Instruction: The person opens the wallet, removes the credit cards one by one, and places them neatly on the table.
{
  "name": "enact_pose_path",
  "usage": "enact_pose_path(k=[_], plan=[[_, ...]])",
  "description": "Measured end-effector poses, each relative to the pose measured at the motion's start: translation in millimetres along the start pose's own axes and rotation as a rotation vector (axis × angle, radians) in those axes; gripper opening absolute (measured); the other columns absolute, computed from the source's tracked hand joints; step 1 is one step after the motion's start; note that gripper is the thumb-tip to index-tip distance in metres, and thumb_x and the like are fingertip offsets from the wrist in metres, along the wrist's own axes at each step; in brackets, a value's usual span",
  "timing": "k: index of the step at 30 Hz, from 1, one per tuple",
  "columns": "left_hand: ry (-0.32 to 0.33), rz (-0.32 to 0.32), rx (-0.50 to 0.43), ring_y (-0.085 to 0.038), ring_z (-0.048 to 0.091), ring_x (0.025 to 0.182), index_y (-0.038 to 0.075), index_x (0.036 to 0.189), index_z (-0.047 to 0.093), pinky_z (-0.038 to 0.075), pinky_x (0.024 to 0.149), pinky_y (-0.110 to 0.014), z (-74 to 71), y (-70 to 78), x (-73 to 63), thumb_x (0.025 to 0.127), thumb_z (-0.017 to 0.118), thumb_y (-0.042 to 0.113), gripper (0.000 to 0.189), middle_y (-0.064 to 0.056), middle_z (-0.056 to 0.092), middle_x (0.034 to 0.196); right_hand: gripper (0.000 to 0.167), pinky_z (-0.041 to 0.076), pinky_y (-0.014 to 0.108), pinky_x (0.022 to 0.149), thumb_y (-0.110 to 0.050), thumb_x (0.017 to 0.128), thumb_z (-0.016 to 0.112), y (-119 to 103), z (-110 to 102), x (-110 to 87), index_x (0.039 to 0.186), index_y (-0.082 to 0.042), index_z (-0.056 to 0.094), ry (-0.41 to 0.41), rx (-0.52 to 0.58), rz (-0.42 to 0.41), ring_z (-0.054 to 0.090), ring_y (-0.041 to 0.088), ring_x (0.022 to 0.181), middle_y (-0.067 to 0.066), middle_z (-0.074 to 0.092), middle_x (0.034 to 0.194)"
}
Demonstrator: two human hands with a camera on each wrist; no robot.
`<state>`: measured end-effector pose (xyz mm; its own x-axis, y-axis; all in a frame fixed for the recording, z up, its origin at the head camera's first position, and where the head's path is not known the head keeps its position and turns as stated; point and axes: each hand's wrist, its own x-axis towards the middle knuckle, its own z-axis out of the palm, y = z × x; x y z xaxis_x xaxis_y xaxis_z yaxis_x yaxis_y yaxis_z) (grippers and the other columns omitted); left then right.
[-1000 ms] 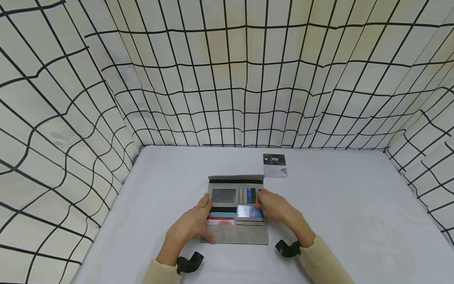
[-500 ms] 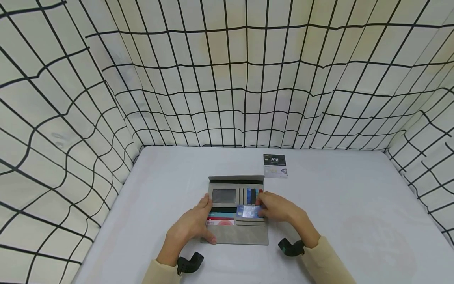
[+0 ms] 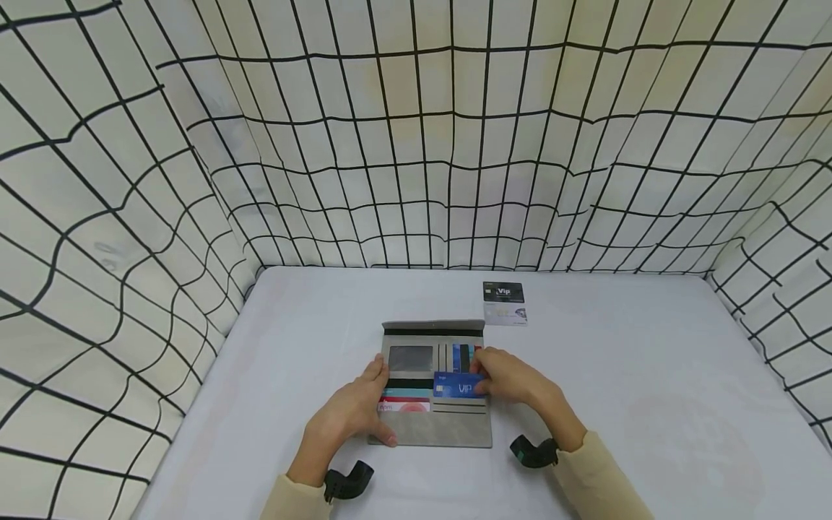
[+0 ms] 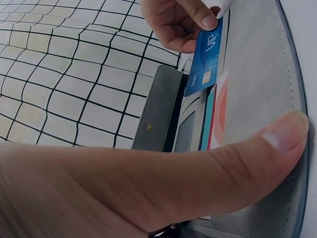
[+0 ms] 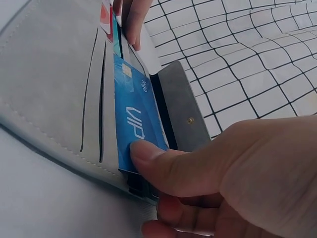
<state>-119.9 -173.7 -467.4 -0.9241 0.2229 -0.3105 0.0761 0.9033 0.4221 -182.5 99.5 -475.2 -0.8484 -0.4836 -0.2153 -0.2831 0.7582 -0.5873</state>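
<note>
A grey wallet [image 3: 448, 430] lies unfolded on the white table, its flap at the far side. My right hand [image 3: 515, 377] pinches the right end of a blue VIP card [image 3: 451, 385], thumb on top. In the right wrist view the card [image 5: 130, 106] lies along the wallet's right-hand slots. Spread over the wallet's left edge, my left hand [image 3: 351, 410] rests with its thumb [image 4: 257, 163] laid straight across the grey leather. Black, teal, red and white cards [image 3: 404, 406] fill the left slots. More cards [image 3: 460, 357] stand in the upper right pocket, partly behind my right fingers.
Beyond the wallet's far right corner lie a black Vip card [image 3: 503, 292] and a pale silver card [image 3: 505, 314]. White walls with black grid lines [image 3: 448, 166] enclose the table [image 3: 650, 375] at the back and sides.
My right hand has shifted slightly right, then its grip on the VIP card has tilted it, so the glare is gone and it sits a little farther up. The left hand stays put.
</note>
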Motion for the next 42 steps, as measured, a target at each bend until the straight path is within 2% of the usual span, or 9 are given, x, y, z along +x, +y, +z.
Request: enact_pose_path(k=[5,9,14,18,31,42], plan=[[-0.001,0.0,-0.001,-0.042,0.033,0.149,-0.005,0.153,0.034,0.038,0.114,-0.058,-0.3,0.3,-0.1,0.056,0.099,0.032,0.122,-0.02,0.021,0.166,0.018,0.05,0.034,0.078,-0.007,0.085,0.078,0.2,-1.3,0.1,0.099,-0.007,0.067,0.006,-0.002,0.022,0.052,0.016,0.083,0.001,0.06,0.089],[-0.002,0.001,-0.001,-0.043,0.033,0.148,-0.005,0.153,0.034,0.038,0.114,-0.058,-0.5,0.5,-0.2,0.056,0.099,0.032,0.123,-0.02,0.021,0.166,0.019,0.047,0.031,0.071,-0.01,0.086,0.077,1.5,-4.5,-0.5,0.101,-0.008,0.064,-0.025,0.003,0.021,0.052,0.015,0.078,0.0,0.06,0.084],[-0.001,0.0,-0.002,-0.044,0.035,0.147,-0.005,0.153,0.033,0.039,0.113,-0.058,-0.5,0.8,-0.6,0.056,0.099,0.033,0.123,-0.02,0.021,0.166,0.02,0.045,0.026,0.064,-0.01,0.087,0.076,8.4,-8.6,0.7,0.103,-0.008,0.063,-0.065,0.027,-0.023,0.053,0.013,0.072,-0.001,0.06,0.079],[-0.002,-0.002,-0.002,-0.043,0.034,0.148,-0.004,0.153,0.033,0.038,0.114,-0.057,-0.5,0.8,-0.8,0.056,0.099,0.034,0.123,-0.019,0.021,0.166,0.023,0.047,0.024,0.063,-0.006,0.086,0.076,13.9,-11.1,1.5,0.106,-0.006,0.064,-0.079,0.074,-0.06,0.054,0.013,0.071,0.0,0.061,0.08],[0.001,-0.002,0.002,-0.042,0.033,0.148,-0.004,0.154,0.032,0.037,0.115,-0.058,-0.5,1.2,0.6,0.056,0.098,0.033,0.123,-0.019,0.021,0.167,0.022,0.049,0.024,0.064,-0.008,0.087,0.075,21.2,-15.6,1.8,0.106,-0.004,0.063,-0.038,0.156,-0.053,0.055,0.014,0.076,0.003,0.063,0.085],[0.005,0.008,-0.004,-0.044,0.037,0.146,-0.004,0.153,0.033,0.039,0.113,-0.058,-1.7,1.9,-1.8,0.056,0.099,0.034,0.124,-0.02,0.022,0.166,0.008,0.05,0.023,0.064,-0.011,0.095,0.067,25.4,-25.5,-1.2,0.101,-0.006,0.067,-0.041,0.181,-0.106,0.057,0.013,0.073,0.002,0.064,0.086]])
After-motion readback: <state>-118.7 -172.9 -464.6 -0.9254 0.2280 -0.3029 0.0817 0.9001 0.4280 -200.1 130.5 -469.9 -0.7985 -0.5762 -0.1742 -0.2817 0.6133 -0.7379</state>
